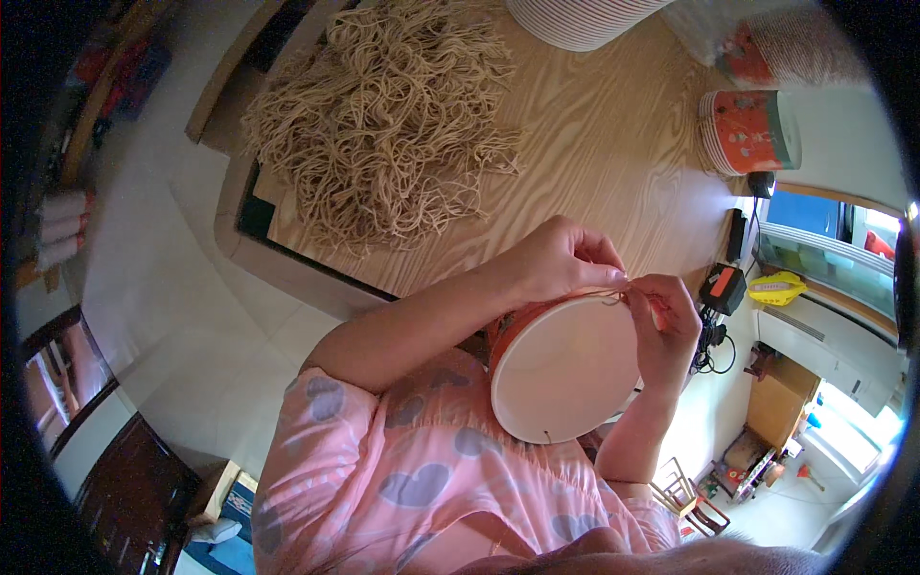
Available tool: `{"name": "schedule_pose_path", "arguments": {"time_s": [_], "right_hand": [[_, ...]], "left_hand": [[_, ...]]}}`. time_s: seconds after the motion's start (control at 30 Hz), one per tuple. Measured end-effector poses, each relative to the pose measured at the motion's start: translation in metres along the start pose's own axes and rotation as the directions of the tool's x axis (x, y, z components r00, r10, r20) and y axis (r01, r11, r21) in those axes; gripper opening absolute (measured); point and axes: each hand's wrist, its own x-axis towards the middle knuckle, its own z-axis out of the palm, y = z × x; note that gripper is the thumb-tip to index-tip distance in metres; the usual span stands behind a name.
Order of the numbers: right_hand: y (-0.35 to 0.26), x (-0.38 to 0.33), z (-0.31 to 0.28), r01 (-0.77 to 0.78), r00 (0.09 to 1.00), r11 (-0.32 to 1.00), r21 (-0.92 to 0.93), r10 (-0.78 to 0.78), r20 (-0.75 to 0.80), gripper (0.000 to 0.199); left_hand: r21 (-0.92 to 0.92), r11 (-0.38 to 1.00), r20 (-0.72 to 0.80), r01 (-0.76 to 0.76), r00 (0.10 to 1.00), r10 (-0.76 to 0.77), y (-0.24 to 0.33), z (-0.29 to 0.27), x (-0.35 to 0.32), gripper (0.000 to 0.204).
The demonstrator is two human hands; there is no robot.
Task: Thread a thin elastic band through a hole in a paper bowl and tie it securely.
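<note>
Together, left hand (565,259) and right hand (666,321) pinch a tan string (613,295) at the paper bucket (565,369) rim, each grip clenched.

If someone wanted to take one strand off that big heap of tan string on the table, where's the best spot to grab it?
Judging by the pile of tan string, I would go for the loose ends fanning out along its near right edge, around. There single strands lie apart on the wooden table, so a pinch from above, pulling outward, should probably free one without dragging the tangled middle.
</note>
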Motion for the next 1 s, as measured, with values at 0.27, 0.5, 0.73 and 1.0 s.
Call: {"name": "schedule_pose_path", "arguments": {"time_s": [0.27,0.5,0.73,1.0], "right_hand": [[0.006,0.003,-0.003,0.092,0.996,0.995,-0.047,-0.092,0.017,0.009],[0.008,0.001,-0.002,0.024,0.999,0.998,-0.050,-0.026,-0.035,0.007],[-0.002,-0.001,-0.008,-0.190,0.981,0.980,0.051,0.188,0.044,0.003],[-0.005,0.001,-0.007,-0.196,0.979,0.980,0.037,0.193,0.073,0.007]], "left_hand": [[-0.089,0.996,0.042,0.025,0.999,-0.022,-0.012,0.001,0.005,0.013],[0.109,0.994,-0.026,-0.011,1.000,0.014,0.003,0.008,-0.006,0.011],[0.432,0.878,-0.128,-0.204,0.950,0.284,0.010,0.017,-0.019,0.010],[0.234,0.966,-0.137,-0.109,0.980,0.143,0.009,0.014,-0.015,0.009]]}}
